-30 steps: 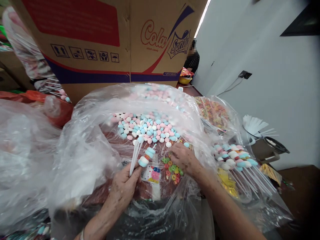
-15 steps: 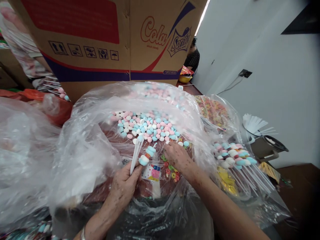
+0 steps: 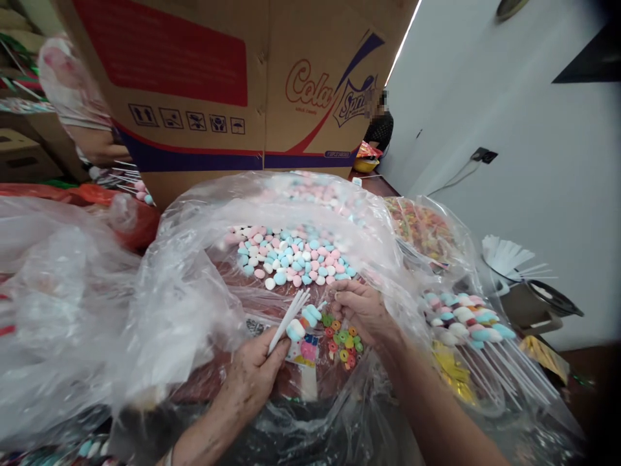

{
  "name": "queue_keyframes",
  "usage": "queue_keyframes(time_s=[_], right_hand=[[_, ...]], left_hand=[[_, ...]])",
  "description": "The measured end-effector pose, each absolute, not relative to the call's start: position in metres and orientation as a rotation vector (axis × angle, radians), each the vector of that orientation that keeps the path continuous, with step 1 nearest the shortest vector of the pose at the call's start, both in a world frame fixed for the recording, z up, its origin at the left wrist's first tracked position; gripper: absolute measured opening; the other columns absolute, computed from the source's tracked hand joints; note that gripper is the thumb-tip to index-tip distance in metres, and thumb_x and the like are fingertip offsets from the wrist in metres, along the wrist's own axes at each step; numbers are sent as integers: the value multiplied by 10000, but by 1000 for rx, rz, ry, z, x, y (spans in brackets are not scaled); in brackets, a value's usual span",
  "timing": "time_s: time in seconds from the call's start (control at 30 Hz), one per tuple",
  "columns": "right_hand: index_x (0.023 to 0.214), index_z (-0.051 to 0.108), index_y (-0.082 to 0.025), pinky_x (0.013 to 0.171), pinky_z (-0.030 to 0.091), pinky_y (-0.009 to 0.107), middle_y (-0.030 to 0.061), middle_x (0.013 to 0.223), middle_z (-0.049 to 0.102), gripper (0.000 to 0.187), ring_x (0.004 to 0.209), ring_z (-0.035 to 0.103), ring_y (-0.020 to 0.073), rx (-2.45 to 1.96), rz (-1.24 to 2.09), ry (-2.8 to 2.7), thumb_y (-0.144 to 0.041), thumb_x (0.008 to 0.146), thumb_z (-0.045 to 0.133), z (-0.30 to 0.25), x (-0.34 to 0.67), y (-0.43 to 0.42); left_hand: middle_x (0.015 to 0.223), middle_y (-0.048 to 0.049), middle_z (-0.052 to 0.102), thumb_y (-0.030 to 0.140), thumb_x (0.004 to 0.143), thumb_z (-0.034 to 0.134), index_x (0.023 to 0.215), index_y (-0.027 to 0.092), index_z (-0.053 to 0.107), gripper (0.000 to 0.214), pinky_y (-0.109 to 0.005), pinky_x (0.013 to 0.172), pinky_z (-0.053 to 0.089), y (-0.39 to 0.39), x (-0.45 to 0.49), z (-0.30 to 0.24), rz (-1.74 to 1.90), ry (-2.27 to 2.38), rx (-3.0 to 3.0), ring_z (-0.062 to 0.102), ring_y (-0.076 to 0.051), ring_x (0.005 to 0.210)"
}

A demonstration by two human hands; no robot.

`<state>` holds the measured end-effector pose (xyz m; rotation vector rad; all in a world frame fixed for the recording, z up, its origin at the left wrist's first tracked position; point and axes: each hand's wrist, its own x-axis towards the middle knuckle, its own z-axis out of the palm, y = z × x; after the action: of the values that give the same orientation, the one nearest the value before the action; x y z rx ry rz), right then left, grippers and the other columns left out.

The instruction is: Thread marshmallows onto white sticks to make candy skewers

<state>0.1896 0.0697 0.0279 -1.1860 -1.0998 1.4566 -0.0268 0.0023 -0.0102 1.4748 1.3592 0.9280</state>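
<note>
My left hand (image 3: 255, 370) is closed around a bundle of thin white sticks (image 3: 287, 322). Beside the bundle stands a skewer threaded with blue and white marshmallows (image 3: 312, 315) and an orange-red piece between them, its bare tip showing at the top. My right hand (image 3: 363, 309) is just right of that tip, thumb and fingertips pinched together; whatever lies between them is too small to make out. Below its fingers lies a pile of colourful gummy rings (image 3: 345, 342). Loose pink, white and blue marshmallows (image 3: 295, 255) spread out beyond both hands.
A clear plastic bag (image 3: 194, 223) surrounds the loose marshmallows. Behind it rises a big cardboard box (image 3: 194, 149). Finished marshmallow skewers (image 3: 468, 317) lie on the right, near a container of white sticks (image 3: 507, 255). Another person's arm (image 3: 99, 144) shows at the left.
My right hand has lifted off the gummy rings and come nearer the skewer tip, its fingers pinched. My left hand still holds the sticks and skewer. The whole view has shifted slightly.
</note>
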Motion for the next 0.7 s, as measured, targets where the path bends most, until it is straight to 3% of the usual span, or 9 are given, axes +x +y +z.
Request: queue_keyframes(time_s=[0.1, 0.37, 0.7], right_hand=[[763, 694, -168, 471, 398, 228, -17, 656, 600, 181, 504, 489, 85, -1079, 1554, -978, -242, 603, 734, 30, 183, 68], [790, 710, -169, 485, 393, 231, -32, 512, 585, 203, 467, 523, 104, -1115, 1558, -1029, -261, 615, 756, 27, 178, 66], [844, 730, -187, 557, 461, 244, -26, 645, 653, 184, 543, 578, 107, -1101, 1443, -1300, -239, 670, 756, 24, 183, 67]], left_hand=[[575, 28, 593, 370, 869, 497, 851, 196, 732, 293, -237, 515, 376, 2, -27, -10, 920, 1356, 1490, 509, -168, 536], [650, 12, 655, 374, 874, 497, 989, 195, 757, 337, -251, 564, 380, 2, -26, -8, 900, 1386, 1480, 554, -185, 608], [631, 23, 615, 382, 876, 487, 957, 194, 734, 320, -251, 558, 364, 1, -27, -6, 902, 1351, 1471, 510, -175, 586]])
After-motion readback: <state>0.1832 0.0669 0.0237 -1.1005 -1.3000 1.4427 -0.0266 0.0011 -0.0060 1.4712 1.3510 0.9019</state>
